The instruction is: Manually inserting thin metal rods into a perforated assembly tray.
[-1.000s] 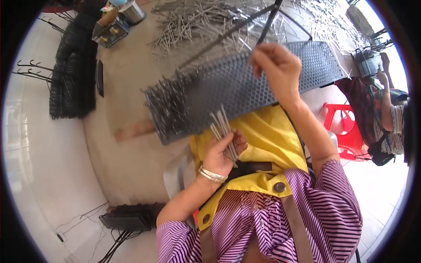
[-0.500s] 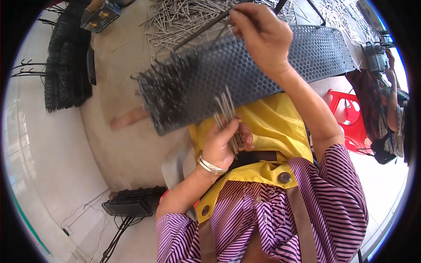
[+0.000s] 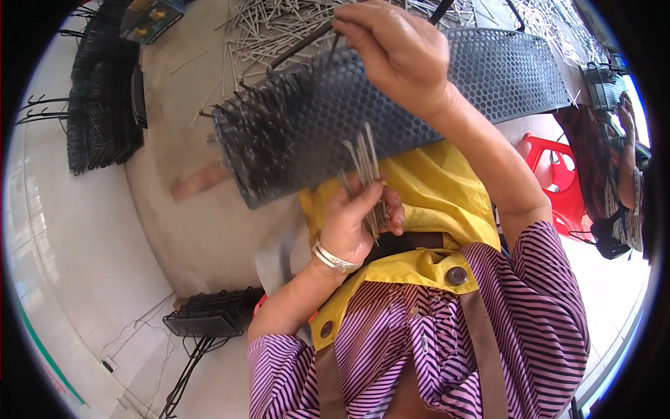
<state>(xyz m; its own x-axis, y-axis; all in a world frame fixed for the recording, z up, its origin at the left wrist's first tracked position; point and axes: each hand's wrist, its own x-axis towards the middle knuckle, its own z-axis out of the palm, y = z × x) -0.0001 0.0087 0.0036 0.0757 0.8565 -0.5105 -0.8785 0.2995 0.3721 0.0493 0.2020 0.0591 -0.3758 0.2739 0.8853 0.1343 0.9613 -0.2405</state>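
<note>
My left hand is closed around a bundle of thin grey metal rods, their ends fanning upward above the thumb. A dark perforated board lies across my lap, tilted, its surface full of round holes. Many dark rods stand in the holes of its left part, blurred. Over the board's far edge my right hand is pinched shut. A thin rod hangs from its fingertips, pointing down toward the standing rods; its lower end is hard to make out.
Loose metal rods lie heaped beyond the board. A dark bar crosses behind it. Black racks with hooks stand at far left, another black rack at lower left. A red stool and another person are at right.
My right hand has shifted a little left and up, still pinched. The board sits slightly higher in view. My left hand keeps its bundle in nearly the same place.
</note>
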